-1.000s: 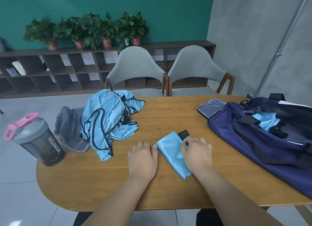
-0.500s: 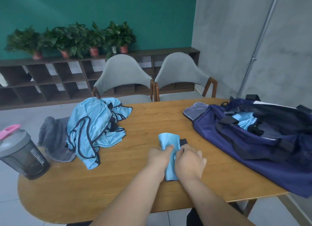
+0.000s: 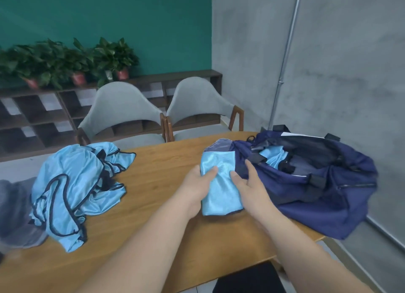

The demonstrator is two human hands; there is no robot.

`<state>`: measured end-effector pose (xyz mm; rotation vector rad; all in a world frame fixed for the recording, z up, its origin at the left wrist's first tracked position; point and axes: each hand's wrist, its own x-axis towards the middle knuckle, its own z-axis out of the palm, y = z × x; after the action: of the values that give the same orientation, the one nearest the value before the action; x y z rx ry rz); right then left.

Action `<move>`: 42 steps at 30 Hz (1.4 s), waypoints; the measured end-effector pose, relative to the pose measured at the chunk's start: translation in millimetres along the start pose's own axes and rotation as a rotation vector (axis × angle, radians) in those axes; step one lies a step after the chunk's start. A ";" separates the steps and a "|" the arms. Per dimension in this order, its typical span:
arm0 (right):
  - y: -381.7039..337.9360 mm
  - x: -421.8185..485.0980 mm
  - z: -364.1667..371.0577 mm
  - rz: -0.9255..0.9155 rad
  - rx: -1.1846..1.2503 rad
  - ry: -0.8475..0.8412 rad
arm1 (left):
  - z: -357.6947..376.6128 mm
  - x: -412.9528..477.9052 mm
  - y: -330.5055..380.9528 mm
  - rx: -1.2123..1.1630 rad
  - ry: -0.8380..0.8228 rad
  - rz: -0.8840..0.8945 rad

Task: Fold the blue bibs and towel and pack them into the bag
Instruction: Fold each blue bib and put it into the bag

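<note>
1. The left hand [image 3: 196,188] and right hand [image 3: 251,188] grip a folded bib [image 3: 221,189] between them, seemingly just above the desk [image 3: 153,183].
2. At left, loose bibs [image 3: 72,183] lie heaped against a grey towel [image 3: 13,209].
3. At right, the open bag [image 3: 328,194] sits just beside the folded bib, with blue cloth [image 3: 274,157] inside.
4. Two chairs [image 3: 122,104] stand behind.

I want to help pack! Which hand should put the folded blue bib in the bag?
Probably the right hand. Both hands hold the folded bib, but the right is beside the open navy bag; the left hand is farther off.
</note>
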<state>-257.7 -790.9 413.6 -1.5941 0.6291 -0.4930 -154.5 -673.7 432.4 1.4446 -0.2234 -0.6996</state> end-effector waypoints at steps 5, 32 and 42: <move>-22.0 10.8 -41.4 -0.083 0.145 -0.028 | 41.9 24.2 15.5 0.101 -0.035 0.019; 33.2 228.3 -152.3 0.391 0.011 0.345 | 114.2 121.0 -17.7 1.487 -0.134 0.880; 33.7 192.7 -132.3 0.466 -0.776 0.358 | 114.0 114.4 -30.1 1.431 -0.128 0.927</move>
<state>-200.8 -1018.5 387.0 -1.9955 1.5596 -0.1775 -135.6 -831.3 389.9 2.2782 -1.6116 0.2943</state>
